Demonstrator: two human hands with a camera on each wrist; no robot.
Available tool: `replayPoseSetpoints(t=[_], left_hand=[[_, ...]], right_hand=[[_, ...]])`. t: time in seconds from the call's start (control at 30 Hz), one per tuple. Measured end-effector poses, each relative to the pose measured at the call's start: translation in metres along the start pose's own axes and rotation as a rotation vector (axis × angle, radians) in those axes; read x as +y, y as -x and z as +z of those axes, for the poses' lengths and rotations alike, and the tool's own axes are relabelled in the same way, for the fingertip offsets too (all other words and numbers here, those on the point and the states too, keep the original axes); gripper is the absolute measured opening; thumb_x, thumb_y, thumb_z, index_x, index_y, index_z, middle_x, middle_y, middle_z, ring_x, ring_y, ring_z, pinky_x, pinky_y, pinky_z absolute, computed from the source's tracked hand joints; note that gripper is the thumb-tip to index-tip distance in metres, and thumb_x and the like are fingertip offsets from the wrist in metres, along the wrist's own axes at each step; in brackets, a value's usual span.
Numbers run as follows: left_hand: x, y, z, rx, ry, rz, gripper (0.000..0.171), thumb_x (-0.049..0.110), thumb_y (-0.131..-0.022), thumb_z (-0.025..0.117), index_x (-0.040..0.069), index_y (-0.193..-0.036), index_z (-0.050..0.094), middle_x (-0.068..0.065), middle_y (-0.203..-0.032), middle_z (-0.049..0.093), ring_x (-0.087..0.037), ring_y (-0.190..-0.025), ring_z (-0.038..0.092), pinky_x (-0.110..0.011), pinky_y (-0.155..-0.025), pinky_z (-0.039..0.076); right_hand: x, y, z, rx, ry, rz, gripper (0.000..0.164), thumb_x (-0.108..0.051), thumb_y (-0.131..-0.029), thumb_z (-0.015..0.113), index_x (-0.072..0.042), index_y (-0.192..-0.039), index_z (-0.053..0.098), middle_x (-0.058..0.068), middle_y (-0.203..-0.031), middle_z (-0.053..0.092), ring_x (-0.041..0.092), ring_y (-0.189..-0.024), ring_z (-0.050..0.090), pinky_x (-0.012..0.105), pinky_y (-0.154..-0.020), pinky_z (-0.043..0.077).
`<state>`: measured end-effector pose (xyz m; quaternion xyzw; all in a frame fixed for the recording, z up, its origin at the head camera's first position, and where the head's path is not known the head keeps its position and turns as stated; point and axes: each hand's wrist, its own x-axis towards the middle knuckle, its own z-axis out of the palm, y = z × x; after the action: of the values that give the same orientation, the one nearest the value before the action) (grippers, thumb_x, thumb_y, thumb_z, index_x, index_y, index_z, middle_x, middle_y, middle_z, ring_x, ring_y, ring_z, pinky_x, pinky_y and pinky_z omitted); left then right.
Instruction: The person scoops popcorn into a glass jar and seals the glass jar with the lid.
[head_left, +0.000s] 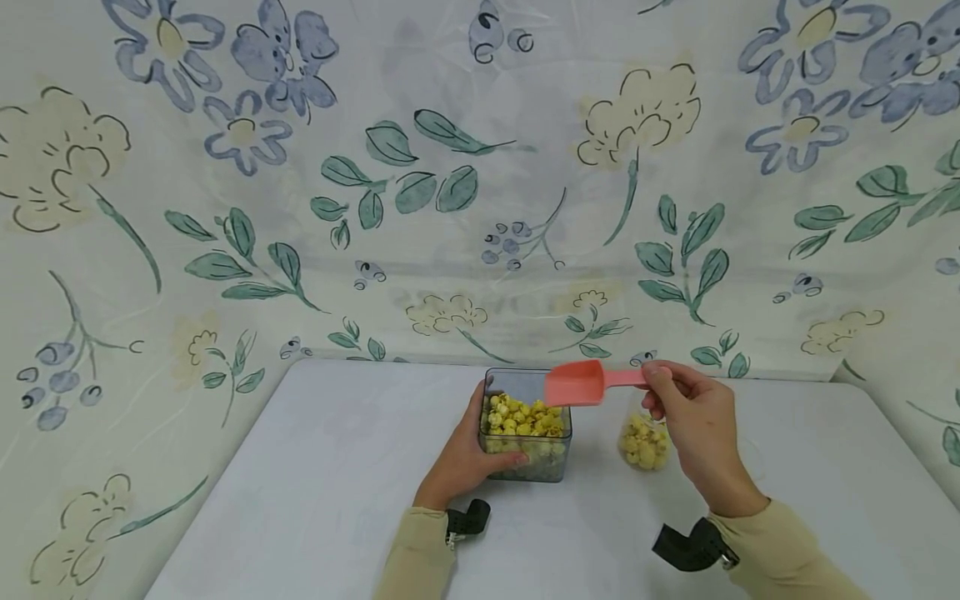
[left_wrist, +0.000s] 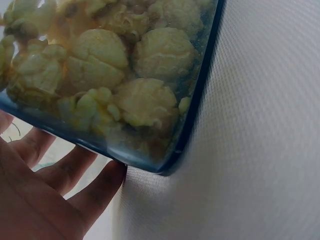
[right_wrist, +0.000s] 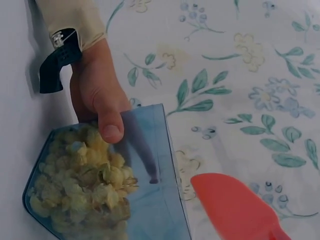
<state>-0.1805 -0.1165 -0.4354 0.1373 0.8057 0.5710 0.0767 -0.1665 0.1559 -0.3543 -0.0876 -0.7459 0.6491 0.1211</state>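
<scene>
A clear bluish square container point(head_left: 525, 462), part filled with yellow popcorn point(head_left: 525, 419), is gripped by my left hand point(head_left: 459, 458). The thumb lies across its front, and the other fingers go round the left side. Up close in the left wrist view, popcorn point(left_wrist: 97, 60) presses against the container's wall, with fingers point(left_wrist: 97, 195) beneath its edge. My right hand point(head_left: 697, 425) pinches the handle of a coral-pink scoop point(head_left: 576, 383). The scoop's head hangs over the container's right rim, and no popcorn shows in it. Its underside shows in the right wrist view.
A small clear tub of popcorn point(head_left: 643, 442) stands on the white table point(head_left: 337, 483), right of the container and partly behind my right hand. A faint clear round outline lies by the right wrist. Behind the table hangs a floral cloth point(head_left: 450, 250).
</scene>
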Motion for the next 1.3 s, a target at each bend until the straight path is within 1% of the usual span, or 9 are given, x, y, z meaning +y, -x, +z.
replayPoseSetpoints(t=[0.17,0.37,0.47,0.7,0.8,0.97,1.1,1.3], left_hand=[[-0.001,0.0,0.0,-0.002,-0.003,-0.002,0.112,0.029,-0.072,0.081,0.027,-0.149,0.0,-0.001,-0.147,0.03,-0.019,-0.127,0.036,-0.044,-0.106,0.028],[0.002,0.001,0.0,-0.002,-0.016,-0.007,0.112,0.028,-0.072,0.08,0.024,-0.15,-0.001,-0.003,-0.148,0.029,-0.021,-0.13,0.033,-0.046,-0.107,0.026],[0.002,0.002,0.0,-0.003,-0.017,-0.009,0.112,0.028,-0.073,0.08,0.023,-0.15,-0.001,-0.004,-0.148,0.028,-0.021,-0.131,0.032,-0.047,-0.107,0.026],[0.002,0.002,-0.001,0.011,-0.045,-0.013,0.112,0.031,-0.072,0.08,0.024,-0.15,0.0,-0.002,-0.148,0.029,-0.02,-0.133,0.029,-0.047,-0.108,0.024],[0.002,0.002,-0.001,0.011,-0.051,-0.004,0.111,0.031,-0.073,0.08,0.024,-0.15,0.0,-0.003,-0.148,0.029,-0.02,-0.134,0.028,-0.048,-0.108,0.023],[0.001,0.002,-0.001,0.009,-0.049,0.003,0.111,0.03,-0.073,0.08,0.023,-0.15,0.001,-0.004,-0.148,0.03,-0.02,-0.134,0.029,-0.048,-0.108,0.024],[0.0,0.002,-0.001,0.006,-0.045,0.002,0.111,0.03,-0.073,0.08,0.023,-0.15,0.0,-0.005,-0.149,0.029,-0.02,-0.134,0.028,-0.048,-0.108,0.023],[0.001,0.0,0.0,0.0,-0.051,0.003,0.111,0.03,-0.073,0.08,0.023,-0.15,0.0,-0.005,-0.149,0.028,-0.02,-0.135,0.027,-0.048,-0.109,0.021]], right_hand=[[0.001,0.0,0.006,-0.005,0.088,-0.069,0.037,-0.036,-0.088,0.062,-0.003,-0.106,0.066,0.006,-0.077,0.064,0.017,-0.062,0.057,0.021,-0.056,0.051],[0.004,-0.001,0.012,-0.007,0.169,-0.094,0.037,-0.04,-0.087,0.062,-0.007,-0.104,0.067,0.007,-0.078,0.065,0.019,-0.062,0.058,0.023,-0.055,0.051],[0.005,-0.001,0.016,-0.01,0.179,-0.117,0.036,-0.039,-0.087,0.062,-0.007,-0.102,0.068,0.008,-0.076,0.065,0.018,-0.06,0.059,0.024,-0.053,0.05],[0.005,0.0,0.026,-0.031,0.18,-0.198,0.033,-0.038,-0.087,0.063,-0.008,-0.097,0.069,0.008,-0.074,0.064,0.016,-0.058,0.057,0.025,-0.052,0.049],[0.006,0.001,0.031,-0.031,0.202,-0.251,0.029,-0.036,-0.087,0.063,-0.008,-0.095,0.069,0.006,-0.07,0.063,0.017,-0.056,0.057,0.025,-0.048,0.047],[0.008,0.002,0.039,-0.023,0.273,-0.344,0.026,-0.035,-0.087,0.065,-0.011,-0.094,0.07,0.0,-0.063,0.061,0.017,-0.054,0.057,0.026,-0.045,0.044],[0.008,0.003,0.045,-0.029,0.309,-0.397,0.024,-0.034,-0.086,0.066,-0.012,-0.094,0.071,-0.003,-0.062,0.06,0.014,-0.055,0.057,0.026,-0.043,0.04],[0.007,0.003,0.051,-0.039,0.354,-0.452,0.021,-0.03,-0.086,0.067,-0.01,-0.093,0.071,-0.004,-0.062,0.06,0.007,-0.054,0.054,0.024,-0.043,0.04]])
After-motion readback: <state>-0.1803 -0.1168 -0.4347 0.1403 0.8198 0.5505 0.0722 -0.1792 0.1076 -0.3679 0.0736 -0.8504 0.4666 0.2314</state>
